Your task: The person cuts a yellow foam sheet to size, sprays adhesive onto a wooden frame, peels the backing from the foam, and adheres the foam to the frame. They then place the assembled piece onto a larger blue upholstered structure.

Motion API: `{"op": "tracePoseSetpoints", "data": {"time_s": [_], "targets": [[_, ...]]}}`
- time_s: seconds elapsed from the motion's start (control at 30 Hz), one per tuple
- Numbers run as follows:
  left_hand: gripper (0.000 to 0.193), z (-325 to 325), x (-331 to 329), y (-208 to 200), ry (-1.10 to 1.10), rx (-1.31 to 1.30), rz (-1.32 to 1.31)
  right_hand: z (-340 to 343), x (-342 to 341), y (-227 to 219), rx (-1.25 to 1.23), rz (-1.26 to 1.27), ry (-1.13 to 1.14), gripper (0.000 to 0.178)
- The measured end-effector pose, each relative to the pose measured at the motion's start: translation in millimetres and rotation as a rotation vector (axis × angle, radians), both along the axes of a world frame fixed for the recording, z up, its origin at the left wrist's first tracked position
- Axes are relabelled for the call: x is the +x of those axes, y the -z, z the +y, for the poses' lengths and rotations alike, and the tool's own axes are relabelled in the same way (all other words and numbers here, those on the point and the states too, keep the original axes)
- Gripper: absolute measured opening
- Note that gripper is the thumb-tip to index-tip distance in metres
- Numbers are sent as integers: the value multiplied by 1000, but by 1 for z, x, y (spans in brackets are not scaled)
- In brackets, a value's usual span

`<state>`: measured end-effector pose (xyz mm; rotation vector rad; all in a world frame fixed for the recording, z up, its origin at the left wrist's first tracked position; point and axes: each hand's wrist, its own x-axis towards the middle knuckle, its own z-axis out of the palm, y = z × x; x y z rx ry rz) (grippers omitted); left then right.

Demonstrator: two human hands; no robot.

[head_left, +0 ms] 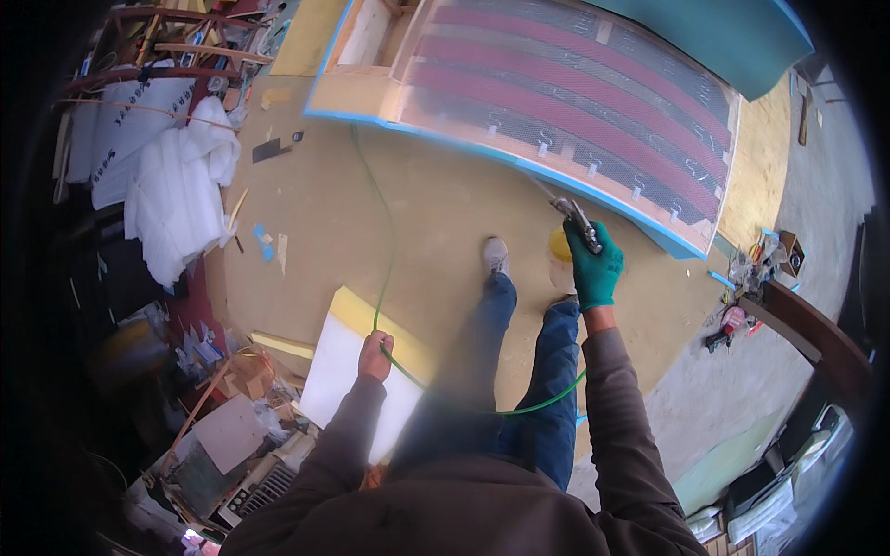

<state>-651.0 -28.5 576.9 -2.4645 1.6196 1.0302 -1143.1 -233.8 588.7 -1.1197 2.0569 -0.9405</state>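
My right hand (595,267), in a green glove, is closed round a metal spray gun (578,225). The gun's nozzle points up and left at the blue front edge (468,144) of a wooden seat frame (354,96), and a pale streak shows in front of it. Mesh, dark red straps and white clips cover the frame. Bare, my left hand (375,355) grips a thin green hose (389,243). The hose runs up toward the frame on one side and loops across my legs toward my right arm on the other.
A white bucket with yellow inside (560,250) stands by my right foot. White and yellow foam sheets (348,380) lie at my left leg. White wadding (181,190) and scraps pile up on the left; tools (756,278) and a curved wooden piece (807,334) lie right.
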Motion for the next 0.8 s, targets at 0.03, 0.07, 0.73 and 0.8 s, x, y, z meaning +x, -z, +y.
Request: {"op": "tracePoseSetpoints", "data": {"time_s": [0.03, 0.07, 0.73, 0.8], "targets": [[24, 2, 4, 0, -2, 0, -5, -8, 10, 0, -9, -33, -11, 28], [24, 4, 7, 0, -7, 23, -26, -15, 19, -1, -16, -20, -27, 28], [24, -1, -13, 3, -6, 22, 44, -18, 18, 5, -30, 26, -75, 31], [22, -5, -22, 6, 11, 29, 32, 5, -13, 4, -4, 44, -13, 31]]}}
